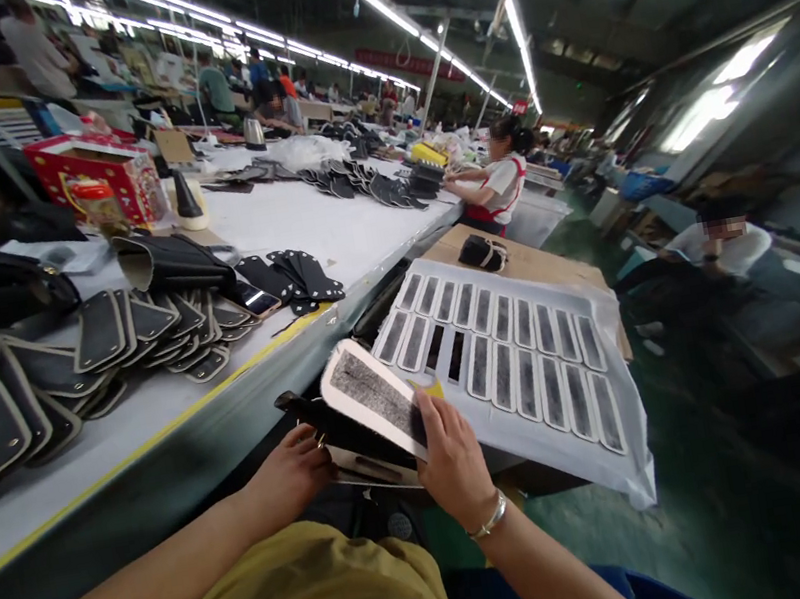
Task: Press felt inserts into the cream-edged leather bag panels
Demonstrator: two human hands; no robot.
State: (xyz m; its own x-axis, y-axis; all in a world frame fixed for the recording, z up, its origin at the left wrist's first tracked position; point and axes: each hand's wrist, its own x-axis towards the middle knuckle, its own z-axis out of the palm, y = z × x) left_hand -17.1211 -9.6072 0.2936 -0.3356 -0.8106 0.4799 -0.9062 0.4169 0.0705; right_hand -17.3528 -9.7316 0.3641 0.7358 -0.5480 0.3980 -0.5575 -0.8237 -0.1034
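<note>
A pale-edged panel with a dark grey middle (373, 393) is gripped at its lower right end by my right hand (452, 448), with a bit of yellow showing behind the fingers. My left hand (300, 467) is closed on the edge of a black piece (341, 428) that lies partly behind the panel. Just right of my right hand, a white-covered board (422, 392) carries two rows of similar pale-edged panels (529, 385), with a gap in the lower row.
The long white table (242, 218) runs along the left, with overlapping black pieces (109, 335), a phone (259, 299) and a red box (97, 180). A person (499, 184) stands at its far edge. Another person (721, 243) sits at the right.
</note>
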